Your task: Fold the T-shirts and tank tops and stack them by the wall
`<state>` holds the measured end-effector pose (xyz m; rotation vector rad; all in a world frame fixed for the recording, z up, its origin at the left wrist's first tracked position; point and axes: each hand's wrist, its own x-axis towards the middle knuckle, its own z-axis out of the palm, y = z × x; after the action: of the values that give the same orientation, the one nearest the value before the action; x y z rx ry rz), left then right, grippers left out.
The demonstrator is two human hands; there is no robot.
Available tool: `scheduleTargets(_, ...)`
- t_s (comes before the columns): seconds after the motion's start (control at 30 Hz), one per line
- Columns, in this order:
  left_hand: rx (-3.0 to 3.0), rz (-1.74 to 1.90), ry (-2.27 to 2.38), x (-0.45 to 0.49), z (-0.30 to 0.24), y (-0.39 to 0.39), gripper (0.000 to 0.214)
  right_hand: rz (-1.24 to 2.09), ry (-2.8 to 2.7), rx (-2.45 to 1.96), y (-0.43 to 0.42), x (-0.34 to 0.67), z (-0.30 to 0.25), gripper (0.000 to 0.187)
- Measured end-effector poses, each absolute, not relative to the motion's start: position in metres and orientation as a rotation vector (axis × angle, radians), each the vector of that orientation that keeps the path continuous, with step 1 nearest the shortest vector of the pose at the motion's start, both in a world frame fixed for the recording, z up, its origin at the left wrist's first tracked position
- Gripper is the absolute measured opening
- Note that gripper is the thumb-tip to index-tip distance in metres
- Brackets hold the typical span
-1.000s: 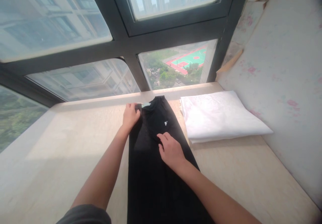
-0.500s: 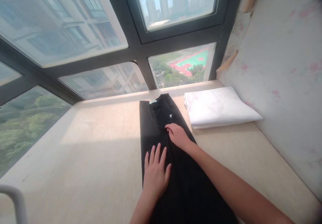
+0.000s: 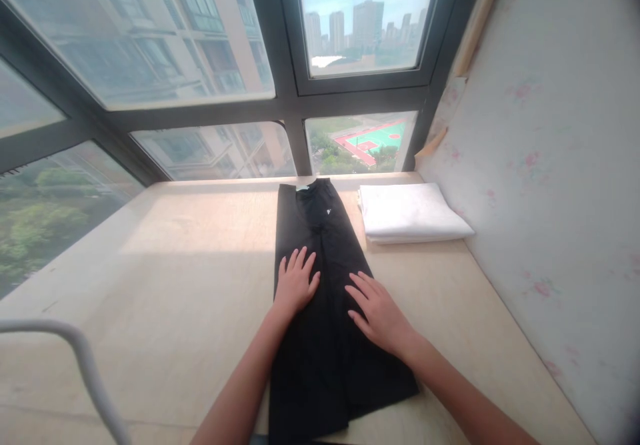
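So both hands are flat on a pair of black pants point(image 3: 320, 311) stretched out lengthwise on the counter point(image 3: 175, 278) by the window point(image 3: 200, 51). The left hand point(image 3: 295, 281) rests palm down with fingers spread on the left half, gripping nothing. The right hand point(image 3: 380, 311) does the same on the right edge, open and flat. A folded white cloth point(image 3: 407, 213) sits just beside the pants near the floral wall point(image 3: 550, 165). A white curved bar point(image 3: 85, 365) pokes in at bottom left.

Black garment point(image 3: 323, 345) (seemingly white logo point(image 3: 329, 212))
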<state>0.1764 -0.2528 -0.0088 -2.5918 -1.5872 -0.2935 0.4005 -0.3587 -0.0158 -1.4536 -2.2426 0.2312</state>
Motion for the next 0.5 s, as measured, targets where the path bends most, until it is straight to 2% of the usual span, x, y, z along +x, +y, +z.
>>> scheduleTargets(0.13, -2.597, -0.323, -1.549, 0.181, 0.009, -0.286, 0.044, 0.208, -2.285, -1.493, -0.396, 0.398, -0.012, 0.051)
scheduleTargets(0.27, -2.698, -0.383, -1.329, 0.169, 0.017, -0.373, 0.042, 0.215, -2.305, -1.488, -0.43, 0.407, -0.012, 0.053)
scheduleTargets(0.37, -2.659, -0.52, -1.185, 0.147, 0.008, -0.434, 0.046, 0.193, -2.334, -1.44, -0.455, 0.418, -0.013, 0.056)
scheduleTargets(0.5, -2.572, -0.689, -1.03, 0.118, -0.016, -0.476, 0.034, 0.135, -2.406, -1.357, -0.481, 0.427, -0.017, 0.056)
